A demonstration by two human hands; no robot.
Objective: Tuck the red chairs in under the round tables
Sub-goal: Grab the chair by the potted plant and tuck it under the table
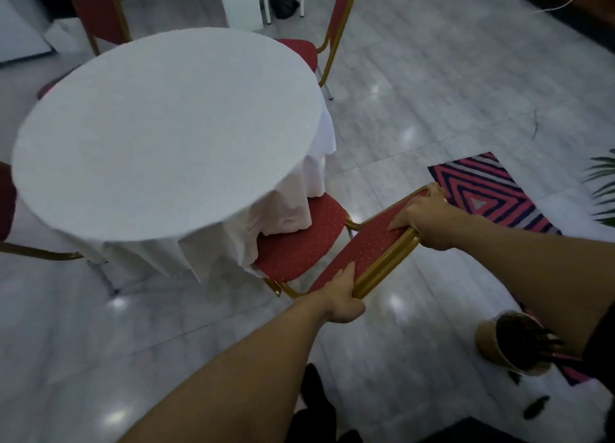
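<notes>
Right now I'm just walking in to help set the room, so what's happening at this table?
A person grips the backrest of a red chair with both hands, the left hand at its near end and the right hand at the far end. The seat is partly under the white cloth of the round table, its rear half showing. Other red chairs stand around the table.

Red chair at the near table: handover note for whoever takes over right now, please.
Left hand: gripping the near end of the red chair's backrest top.
Right hand: gripping the far end of the same backrest.
Chair: front of the seat already under the tablecloth of the round table; the rest of the seat sticks out.
Left: push it further in. Far chair looks only partly tucked; other chairs are cropped, cannot tell.
</notes>
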